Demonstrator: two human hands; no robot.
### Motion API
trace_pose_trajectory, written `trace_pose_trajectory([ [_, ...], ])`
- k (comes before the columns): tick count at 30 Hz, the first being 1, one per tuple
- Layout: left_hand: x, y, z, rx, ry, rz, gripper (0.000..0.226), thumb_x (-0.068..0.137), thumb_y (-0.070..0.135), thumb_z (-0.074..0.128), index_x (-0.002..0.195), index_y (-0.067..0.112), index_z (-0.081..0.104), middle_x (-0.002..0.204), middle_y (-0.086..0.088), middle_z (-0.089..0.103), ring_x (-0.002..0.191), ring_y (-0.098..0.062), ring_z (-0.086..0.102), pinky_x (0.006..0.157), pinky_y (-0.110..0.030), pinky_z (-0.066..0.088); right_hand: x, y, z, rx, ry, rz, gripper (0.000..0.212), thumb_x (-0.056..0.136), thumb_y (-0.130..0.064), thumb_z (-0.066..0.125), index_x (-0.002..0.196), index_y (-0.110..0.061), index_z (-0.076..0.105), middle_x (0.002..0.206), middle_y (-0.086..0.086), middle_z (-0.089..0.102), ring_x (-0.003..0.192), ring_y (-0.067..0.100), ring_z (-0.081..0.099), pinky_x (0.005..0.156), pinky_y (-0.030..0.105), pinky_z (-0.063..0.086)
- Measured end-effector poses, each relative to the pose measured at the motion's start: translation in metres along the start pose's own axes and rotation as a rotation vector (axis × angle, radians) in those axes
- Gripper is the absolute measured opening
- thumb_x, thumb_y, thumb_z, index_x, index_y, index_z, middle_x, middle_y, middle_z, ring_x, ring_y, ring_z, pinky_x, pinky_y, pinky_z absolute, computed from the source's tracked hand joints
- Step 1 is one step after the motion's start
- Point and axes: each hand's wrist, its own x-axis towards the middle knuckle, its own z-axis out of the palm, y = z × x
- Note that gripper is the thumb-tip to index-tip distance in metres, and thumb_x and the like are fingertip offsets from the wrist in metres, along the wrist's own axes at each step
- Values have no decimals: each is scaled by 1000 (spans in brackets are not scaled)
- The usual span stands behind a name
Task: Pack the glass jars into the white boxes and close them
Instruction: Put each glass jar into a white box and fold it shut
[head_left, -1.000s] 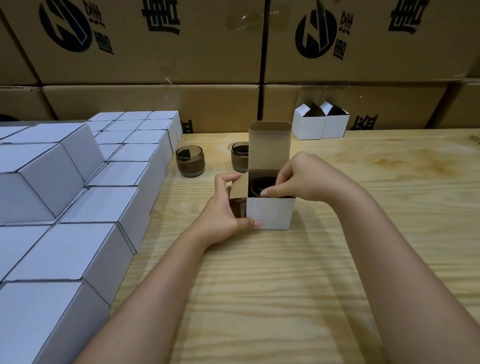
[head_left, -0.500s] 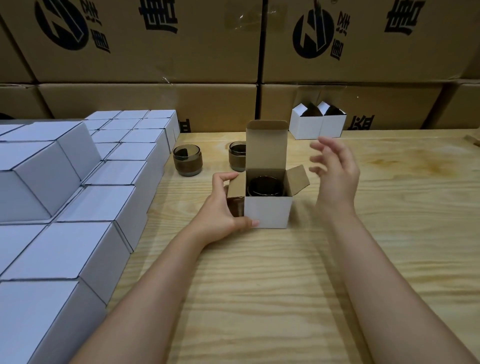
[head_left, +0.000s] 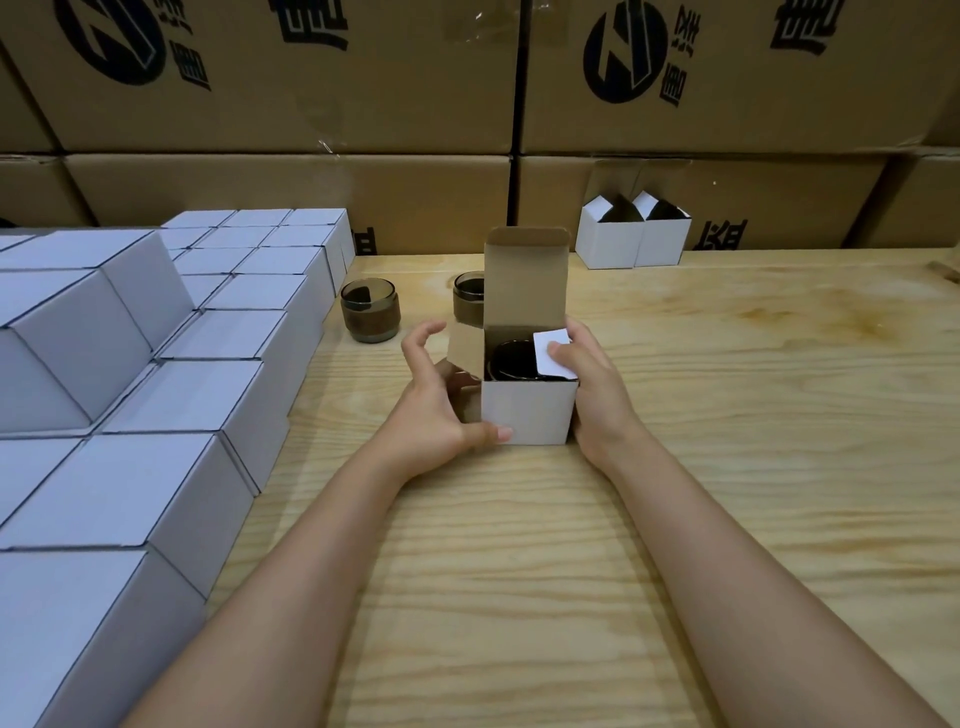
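A small white box stands on the wooden table, its brown-lined lid upright at the back. A dark glass jar sits inside. My right hand wraps the box's right side, and its thumb presses the right side flap inward over the jar. My left hand cups the lower left corner with the thumb across the front face, its fingers raised and curved beside the left flap, which still stands out. Two more dark jars stand behind, one free, the other partly hidden by the lid.
Several closed white boxes are stacked in steps along the left side. Two open white boxes stand at the back of the table against a wall of printed brown cartons.
My right hand left the jar in the box, lifted away, then came back to the right side and folded that flap in. My left hand's fingers lifted off the left flap.
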Motion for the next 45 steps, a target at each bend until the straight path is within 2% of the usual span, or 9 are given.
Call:
trace_pose_trajectory([
  [9, -3, 9, 1, 35, -68, 59, 75, 61, 25, 81, 119, 56, 44, 125, 4, 58, 112, -8, 58, 93, -30, 50, -1, -1, 1, 22, -52, -40, 47, 95, -7, 42, 135, -32, 44, 120, 11, 64, 95, 24, 65, 78, 38, 54],
  [14, -3, 11, 0, 34, -61, 35, 76, 60, 27, 82, 121, 54, 45, 124, 2, 61, 115, -14, 59, 99, -44, 48, -2, -1, -3, 88, -79, -65, 31, 94, -18, 55, 121, -33, 56, 114, 9, 64, 100, 25, 64, 79, 39, 54],
  [17, -4, 12, 1, 15, -61, 32, 78, 58, 32, 82, 122, 53, 45, 126, -2, 61, 117, -17, 58, 101, -49, 46, -4, -2, -5, 161, -190, -81, 53, 70, -43, 79, 115, -29, 56, 113, 9, 62, 101, 26, 63, 81, 39, 54],
  [20, -4, 11, 1, 12, -50, 25, 81, 57, 33, 82, 124, 56, 42, 128, 0, 60, 119, -16, 57, 103, -48, 45, -3, -3, -3, 132, -199, -82, 78, 46, -62, 85, 105, -24, 52, 105, 3, 60, 96, 22, 59, 77, 37, 52],
  [23, -4, 11, 0, 28, -44, 18, 82, 60, 30, 82, 117, 61, 33, 127, 2, 59, 121, -13, 55, 105, -45, 43, -1, 1, -3, 120, -162, -104, 44, 65, -40, 79, 96, -23, 53, 97, -3, 61, 92, 20, 56, 74, 35, 48],
  [26, -4, 10, 0, 0, -32, 12, 76, 60, 26, 81, 108, 47, 27, 126, -3, 58, 120, -15, 56, 106, -45, 43, 0, 3, -5, 96, -158, -141, 18, 76, -20, 60, 92, -23, 54, 93, -9, 65, 87, 11, 61, 72, 30, 50],
  [32, -4, 8, 0, -37, -38, 18, 70, 62, 18, 80, 103, 36, 26, 128, -5, 56, 121, -20, 55, 106, -47, 42, -2, 5, -9, -39, -201, -166, 19, 76, -14, 59, 93, -21, 54, 113, -5, 55, 96, 12, 56, 72, 24, 50],
  [41, -2, 6, -2, -38, -44, 40, 69, 72, 2, 80, 102, 33, 26, 130, -10, 54, 122, -23, 54, 105, -51, 42, 0, 7, -10, -53, -173, -176, 17, 77, -11, 59, 91, -19, 55, 106, -5, 55, 95, 14, 53, 78, 34, 45],
  [45, -4, 10, 1, -107, -61, 25, 58, 68, 35, 76, 102, 34, 30, 122, -4, 55, 113, -14, 57, 97, -34, 48, 0, 7, -11, -59, -213, -173, 17, 77, -6, 55, 90, -17, 54, 101, -3, 52, 96, 18, 49, 78, 35, 41],
])
